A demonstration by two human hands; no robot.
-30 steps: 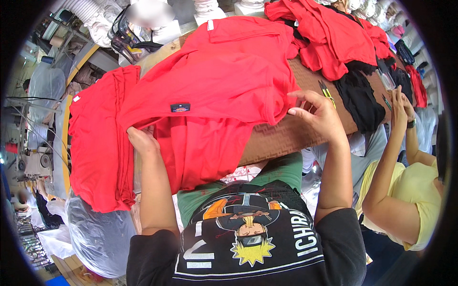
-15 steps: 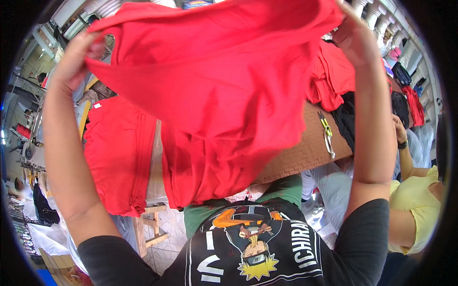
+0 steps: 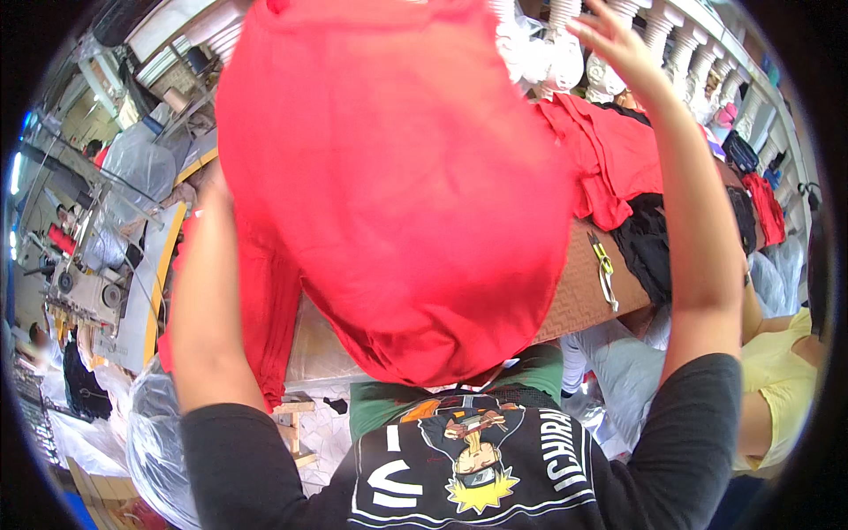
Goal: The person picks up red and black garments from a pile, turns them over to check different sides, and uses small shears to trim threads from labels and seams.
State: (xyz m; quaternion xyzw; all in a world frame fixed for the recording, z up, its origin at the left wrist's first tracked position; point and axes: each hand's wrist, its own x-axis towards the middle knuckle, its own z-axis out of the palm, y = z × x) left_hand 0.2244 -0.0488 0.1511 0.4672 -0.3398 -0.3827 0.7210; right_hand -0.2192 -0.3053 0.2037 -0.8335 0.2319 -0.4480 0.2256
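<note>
A large red garment (image 3: 389,194) billows up in front of me, spread wide above the table with its rounded lower edge hanging near my lap. My left forearm (image 3: 210,309) reaches up along the garment's left side. The fingers of that hand are hidden behind the cloth, so its grip does not show. Up at the right, my right hand (image 3: 618,46) is raised with fingers apart, away from the garment and holding nothing. Beneath the raised cloth, at the left, lies a stack of red garments (image 3: 269,318), partly covered from sight.
Yellow thread snips (image 3: 601,256) lie on the brown textured table (image 3: 565,305). More red cloth (image 3: 605,163) and black cloth (image 3: 645,247) are piled on the right. A sewing machine (image 3: 88,296) stands at the left. Close on the right sits a person in yellow (image 3: 777,380).
My right hand has let go of the red garment and opened. The cloth has swung lower and billowed out toward me. My left arm has moved right, its hand passing behind the cloth.
</note>
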